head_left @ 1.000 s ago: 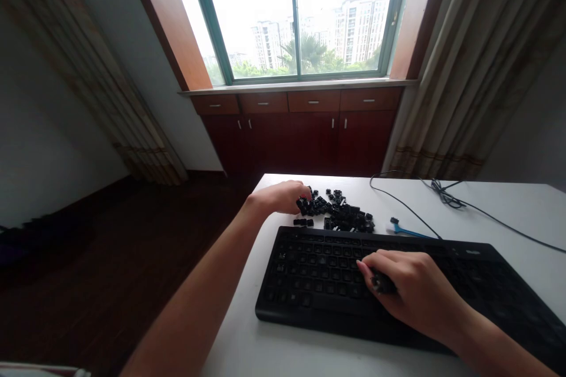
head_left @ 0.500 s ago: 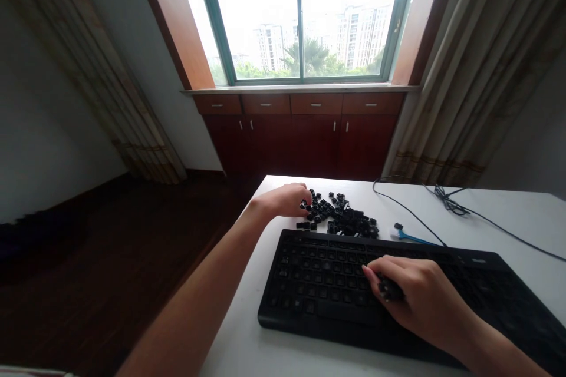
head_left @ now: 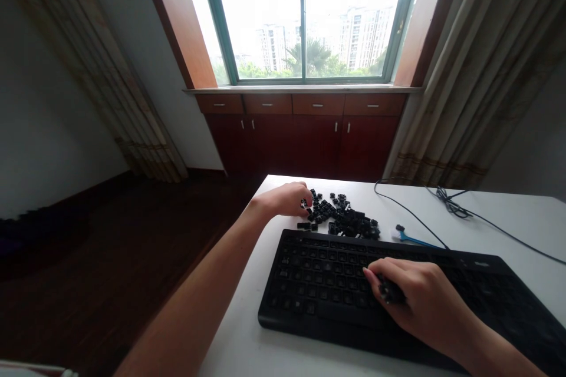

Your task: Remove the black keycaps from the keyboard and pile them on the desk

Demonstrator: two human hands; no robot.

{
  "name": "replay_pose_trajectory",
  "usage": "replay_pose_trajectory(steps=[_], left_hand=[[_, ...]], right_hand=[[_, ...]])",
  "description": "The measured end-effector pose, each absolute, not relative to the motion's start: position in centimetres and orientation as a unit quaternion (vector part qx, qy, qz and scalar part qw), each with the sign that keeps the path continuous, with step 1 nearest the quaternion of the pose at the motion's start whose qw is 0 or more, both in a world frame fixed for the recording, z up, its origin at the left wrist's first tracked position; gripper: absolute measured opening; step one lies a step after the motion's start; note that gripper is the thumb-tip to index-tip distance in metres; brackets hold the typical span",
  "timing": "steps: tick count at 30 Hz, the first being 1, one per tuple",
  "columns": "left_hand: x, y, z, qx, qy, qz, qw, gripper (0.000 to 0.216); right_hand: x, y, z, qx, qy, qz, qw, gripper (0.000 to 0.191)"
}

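A black keyboard lies on the white table in front of me. Behind it is a pile of loose black keycaps. My left hand reaches to the left end of that pile, fingers curled and pinching at a keycap. My right hand rests over the middle of the keyboard, fingers closed on a small black keycap held against the key rows.
A blue keycap puller lies right of the pile. A black cable snakes over the table's far right. Beyond the table stand dark red cabinets under a window, with curtains at both sides. The table's left edge drops to dark floor.
My left hand has drawn slightly closer to the pile's left end. The right hand has stayed on the keyboard with the keycap; the view shifted a little.
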State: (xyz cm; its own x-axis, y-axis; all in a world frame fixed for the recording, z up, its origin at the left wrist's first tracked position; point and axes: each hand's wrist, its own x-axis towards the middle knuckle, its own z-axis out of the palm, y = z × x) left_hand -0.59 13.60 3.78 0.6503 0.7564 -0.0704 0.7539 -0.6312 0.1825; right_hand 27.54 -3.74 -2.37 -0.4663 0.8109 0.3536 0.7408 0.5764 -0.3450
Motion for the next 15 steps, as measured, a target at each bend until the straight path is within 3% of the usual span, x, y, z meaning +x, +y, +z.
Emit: replay_pose_trajectory(steps=[15], left_hand=[[-0.55, 14.15, 3.12, 0.909, 0.406, 0.004, 0.097, 0.022]], right_hand=[[27.58, -3.69, -2.43, -0.455, -0.853, 0.065, 0.246, 0.02]])
